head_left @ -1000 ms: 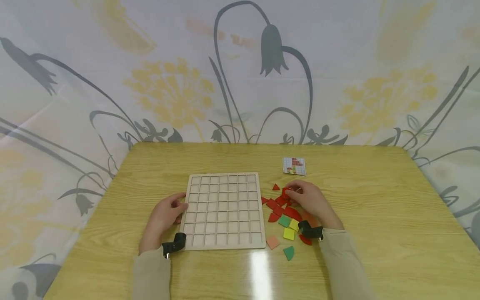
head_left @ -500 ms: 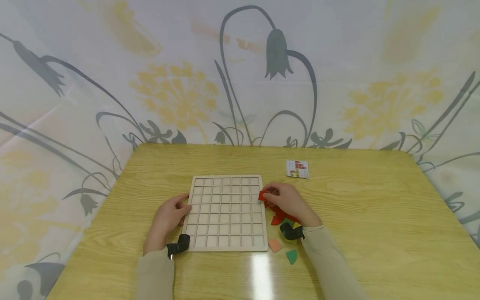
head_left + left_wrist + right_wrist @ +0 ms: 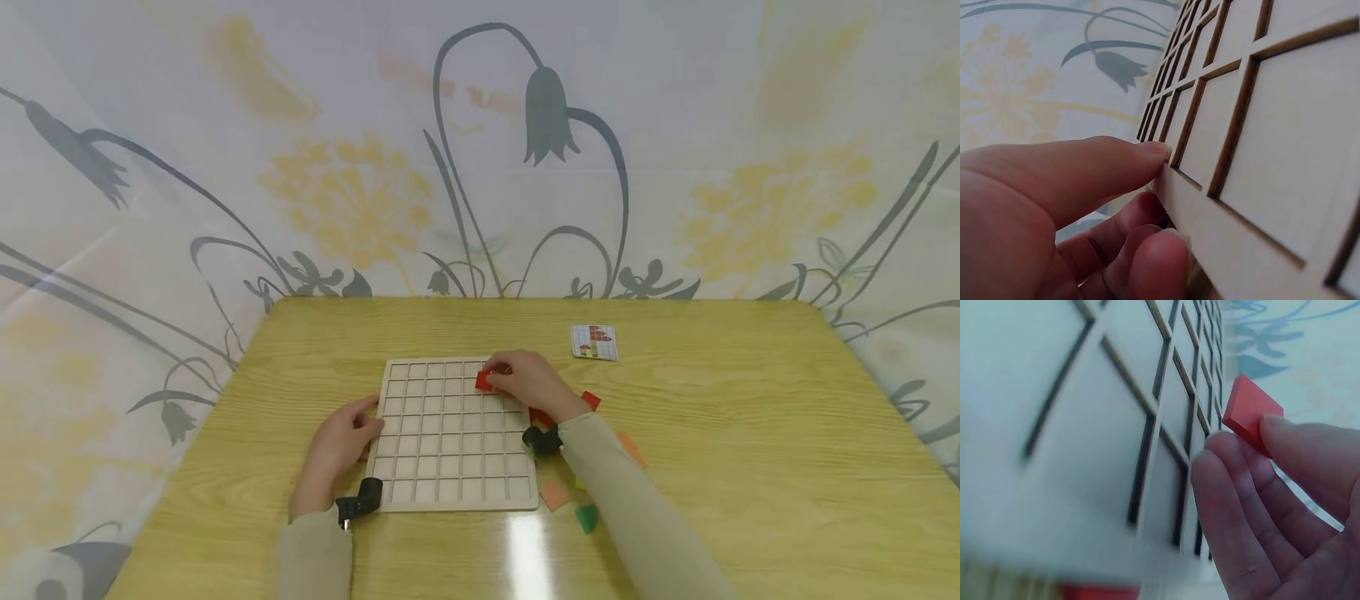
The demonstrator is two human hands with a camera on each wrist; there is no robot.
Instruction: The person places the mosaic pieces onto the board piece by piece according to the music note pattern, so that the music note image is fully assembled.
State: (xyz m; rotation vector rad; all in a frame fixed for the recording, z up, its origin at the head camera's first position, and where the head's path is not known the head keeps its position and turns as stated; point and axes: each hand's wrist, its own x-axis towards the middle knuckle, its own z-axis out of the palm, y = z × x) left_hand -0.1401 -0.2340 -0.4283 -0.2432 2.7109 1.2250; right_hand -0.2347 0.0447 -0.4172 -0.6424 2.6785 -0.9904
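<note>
The red square tile (image 3: 482,382) hung over the far right part of the grid board (image 3: 457,506), pinched at one side by the right hand (image 3: 528,382), leaving its opposite side free. The left hand (image 3: 337,437), loosely relaxed, touched the board's left edge, I guessed to steady it.

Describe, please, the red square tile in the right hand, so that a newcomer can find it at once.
On the wood-grain table lies a pale wooden grid board. Over its far right part, the right hand pinches the red square tile. It is the only tile in a hand; the other visible red tiles lie to the right of the board.
</note>
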